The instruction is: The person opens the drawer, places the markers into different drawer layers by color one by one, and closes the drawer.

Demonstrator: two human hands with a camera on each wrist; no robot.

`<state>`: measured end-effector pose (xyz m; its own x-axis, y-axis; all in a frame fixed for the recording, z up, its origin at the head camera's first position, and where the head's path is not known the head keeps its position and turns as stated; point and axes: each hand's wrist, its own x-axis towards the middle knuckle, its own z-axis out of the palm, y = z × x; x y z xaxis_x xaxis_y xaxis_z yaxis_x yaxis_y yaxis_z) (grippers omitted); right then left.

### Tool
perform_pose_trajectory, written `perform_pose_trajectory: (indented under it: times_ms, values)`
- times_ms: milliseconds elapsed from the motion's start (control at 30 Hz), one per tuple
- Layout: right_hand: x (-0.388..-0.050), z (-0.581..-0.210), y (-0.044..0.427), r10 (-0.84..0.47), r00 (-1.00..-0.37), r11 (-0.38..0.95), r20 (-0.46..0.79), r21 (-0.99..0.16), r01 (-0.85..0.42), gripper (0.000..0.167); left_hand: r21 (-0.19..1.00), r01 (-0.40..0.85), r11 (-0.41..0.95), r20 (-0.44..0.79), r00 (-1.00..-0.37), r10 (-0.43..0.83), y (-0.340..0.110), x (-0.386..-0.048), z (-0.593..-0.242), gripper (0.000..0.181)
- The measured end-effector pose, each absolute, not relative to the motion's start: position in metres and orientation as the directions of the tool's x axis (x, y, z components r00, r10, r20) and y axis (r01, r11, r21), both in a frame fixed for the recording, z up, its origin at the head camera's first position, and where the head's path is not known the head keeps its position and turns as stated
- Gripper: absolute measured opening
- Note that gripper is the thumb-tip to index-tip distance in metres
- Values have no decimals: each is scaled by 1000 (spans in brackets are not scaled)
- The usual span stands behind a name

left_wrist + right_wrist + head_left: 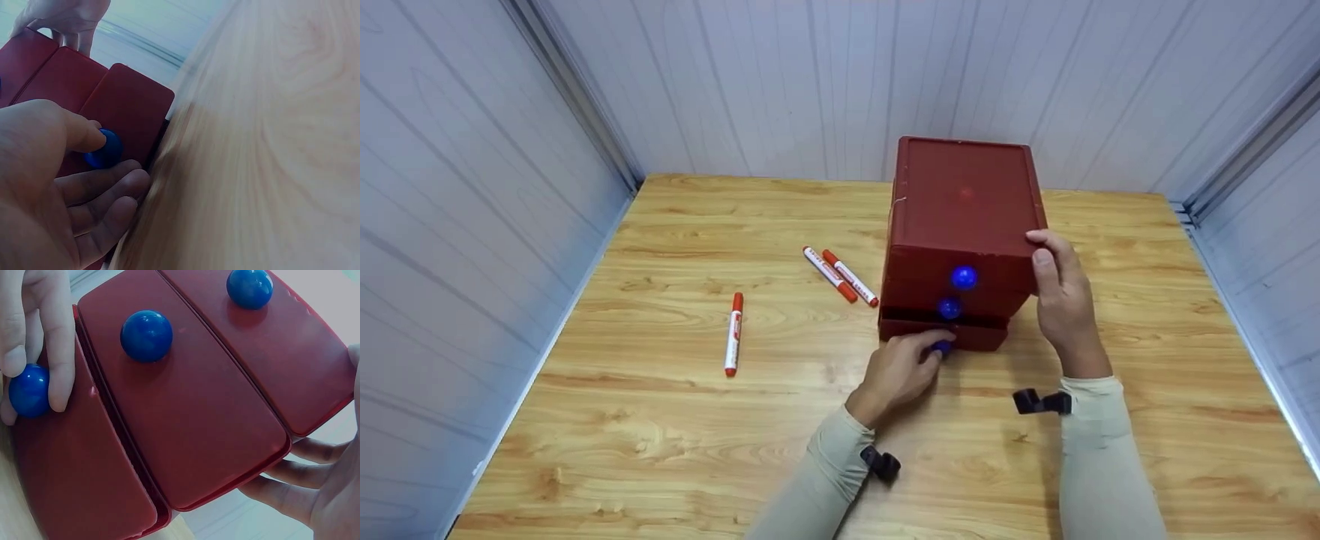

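A dark red box with three stacked drawers [967,202] stands on the table, each drawer front bearing a round blue knob. The bottom drawer [979,337] sticks out a little from the others. My left hand [900,371] pinches the bottom blue knob [104,149] between thumb and fingers. On the box's right side, my right hand [1065,300] grips the upper front corner, with its other fingers [304,467] along the side wall. The middle knob [146,336] and top knob [250,288] are untouched. What lies inside the bottom drawer is hidden.
Two red-and-white markers [829,274] lie side by side just left of the box. Another marker [733,334] lies farther left on the wooden table [660,450]. Pale panel walls [780,90] enclose the table at the back and both sides.
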<state>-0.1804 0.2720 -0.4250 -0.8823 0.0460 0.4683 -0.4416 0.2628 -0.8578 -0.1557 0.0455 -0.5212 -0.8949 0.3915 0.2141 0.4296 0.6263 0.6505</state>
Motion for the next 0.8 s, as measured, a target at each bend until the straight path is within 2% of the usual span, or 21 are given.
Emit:
perform_pose_trajectory:
  times_ms: [267,567,800]
  values:
    - [-180,-429,272,46,-880,270,473,-854,-445,35,567,494,659,259,-867,426,40,-152,-520,32]
    - [-178,-425,270,59,-883,312,465,-849,-426,35,577,513,635,264,-853,450,36,-145,-519,31]
    - [-176,-422,271,45,-894,282,445,-864,-416,37,590,514,623,248,-849,466,36,-140,-517,30]
